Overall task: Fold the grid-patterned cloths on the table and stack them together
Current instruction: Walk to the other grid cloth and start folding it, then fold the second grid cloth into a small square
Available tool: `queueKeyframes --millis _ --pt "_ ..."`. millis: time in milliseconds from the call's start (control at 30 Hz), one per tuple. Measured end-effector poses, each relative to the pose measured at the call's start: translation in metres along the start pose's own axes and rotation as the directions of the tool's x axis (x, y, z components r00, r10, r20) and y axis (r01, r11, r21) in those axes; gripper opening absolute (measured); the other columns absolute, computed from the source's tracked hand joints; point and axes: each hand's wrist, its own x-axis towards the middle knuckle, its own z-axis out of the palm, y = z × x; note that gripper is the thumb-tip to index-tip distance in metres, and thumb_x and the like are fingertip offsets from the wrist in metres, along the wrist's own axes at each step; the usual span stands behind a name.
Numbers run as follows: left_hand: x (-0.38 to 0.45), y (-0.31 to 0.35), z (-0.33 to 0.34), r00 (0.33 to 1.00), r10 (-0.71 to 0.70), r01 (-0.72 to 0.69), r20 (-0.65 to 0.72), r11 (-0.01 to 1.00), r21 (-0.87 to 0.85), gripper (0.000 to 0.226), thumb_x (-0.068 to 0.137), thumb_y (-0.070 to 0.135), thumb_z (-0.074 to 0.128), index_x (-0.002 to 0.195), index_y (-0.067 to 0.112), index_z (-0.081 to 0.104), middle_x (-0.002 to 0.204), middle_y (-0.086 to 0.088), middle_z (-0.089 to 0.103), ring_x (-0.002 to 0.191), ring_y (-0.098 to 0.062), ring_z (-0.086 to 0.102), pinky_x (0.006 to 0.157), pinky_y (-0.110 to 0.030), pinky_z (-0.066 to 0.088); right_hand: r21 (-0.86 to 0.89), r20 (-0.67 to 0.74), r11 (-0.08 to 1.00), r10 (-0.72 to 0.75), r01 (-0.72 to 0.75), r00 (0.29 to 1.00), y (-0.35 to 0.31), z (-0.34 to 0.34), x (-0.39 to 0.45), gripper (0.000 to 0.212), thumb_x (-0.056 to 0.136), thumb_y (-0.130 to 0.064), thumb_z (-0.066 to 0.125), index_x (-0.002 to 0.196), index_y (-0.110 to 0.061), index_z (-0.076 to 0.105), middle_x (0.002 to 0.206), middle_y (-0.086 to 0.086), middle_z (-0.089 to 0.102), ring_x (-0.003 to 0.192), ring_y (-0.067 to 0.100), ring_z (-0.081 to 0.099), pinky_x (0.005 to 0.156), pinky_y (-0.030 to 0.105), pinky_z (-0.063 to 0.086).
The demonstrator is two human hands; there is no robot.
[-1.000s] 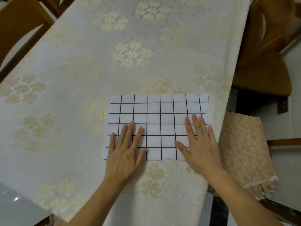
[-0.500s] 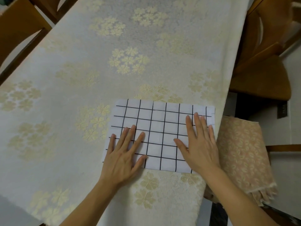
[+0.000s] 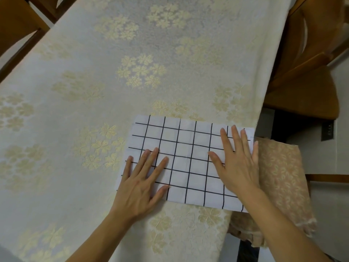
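Note:
A white cloth with a black grid [image 3: 186, 148] lies flat as a folded rectangle near the table's right edge, its right end reaching the edge. My left hand [image 3: 140, 183] rests flat on its lower left part, fingers spread and straight. My right hand [image 3: 238, 159] presses flat on its right part, fingertips near the far right corner. Only this one grid cloth is in view.
The table wears a cream tablecloth with gold flower clusters [image 3: 132, 72]. A pinkish floral cushion [image 3: 279, 182] sits on a chair just right of the table. Wooden chairs stand at the right [image 3: 302, 87] and the far left [image 3: 17, 25].
Both hands have stayed flat on the cloth. The right hand has slid toward the cloth's far right corner, and the cloth now sits slightly turned and nearer the table's right edge.

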Motion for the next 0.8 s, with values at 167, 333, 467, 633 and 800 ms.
queueKeyframes --millis 167,333,467,633,800 --pt "0.004 -0.002 -0.002 0.991 -0.118 0.119 -0.056 0.993 0.006 0.066 0.1 0.058 0.02 0.158 0.028 0.013 0.167 0.0 0.005 0.154 -0.02 0.005 0.12 -0.056 0.011 -0.03 0.011 0.99 -0.135 0.135 0.991 -0.006 -0.01 0.01 0.076 0.096 -0.07 0.015 0.159 -0.028 0.007 0.168 0.002 0.0 0.154 0.025 -0.006 0.123 0.055 0.0" --pt "0.002 -0.003 -0.011 0.921 -0.365 0.357 -0.134 0.93 -0.084 0.066 0.099 0.055 0.027 0.158 0.026 0.018 0.166 -0.004 0.013 0.153 -0.023 0.013 0.121 -0.051 0.019 -0.043 0.098 0.914 -0.398 0.403 0.912 -0.027 -0.012 0.035 0.073 0.097 -0.071 0.011 0.159 -0.032 0.002 0.167 0.001 -0.004 0.154 0.024 -0.007 0.122 0.057 0.002" --pt "-0.002 -0.004 -0.023 0.803 -0.561 0.542 -0.202 0.828 -0.146 0.062 0.097 0.049 0.034 0.148 0.015 0.039 0.154 -0.014 0.04 0.138 -0.033 0.041 0.108 -0.05 0.04 -0.034 0.142 0.871 -0.481 0.49 0.865 -0.041 -0.02 0.056 0.072 0.097 -0.069 0.009 0.159 -0.031 0.002 0.167 0.001 -0.003 0.154 0.022 -0.009 0.122 0.056 0.001" --pt "-0.009 -0.008 -0.025 0.784 -0.605 0.601 -0.139 0.796 -0.072 0.062 0.098 0.049 0.03 0.148 0.015 0.04 0.156 -0.009 0.039 0.142 -0.028 0.039 0.114 -0.053 0.034 -0.057 0.212 0.708 -0.68 0.703 0.702 -0.088 -0.03 0.078 0.07 0.096 -0.065 0.009 0.158 -0.034 0.005 0.168 0.001 -0.003 0.154 0.022 -0.009 0.122 0.055 0.0" --pt "-0.019 -0.014 -0.019 0.746 -0.649 0.645 -0.146 0.76 -0.081 0.054 0.097 0.044 0.036 0.142 0.016 0.048 0.153 -0.005 0.044 0.142 -0.025 0.04 0.117 -0.053 0.029 -0.12 0.255 0.425 -0.86 0.897 0.442 -0.137 -0.031 0.103 0.058 0.101 -0.051 0.024 0.155 -0.029 0.027 0.165 0.008 0.019 0.152 0.029 0.018 0.119 0.059 0.02"
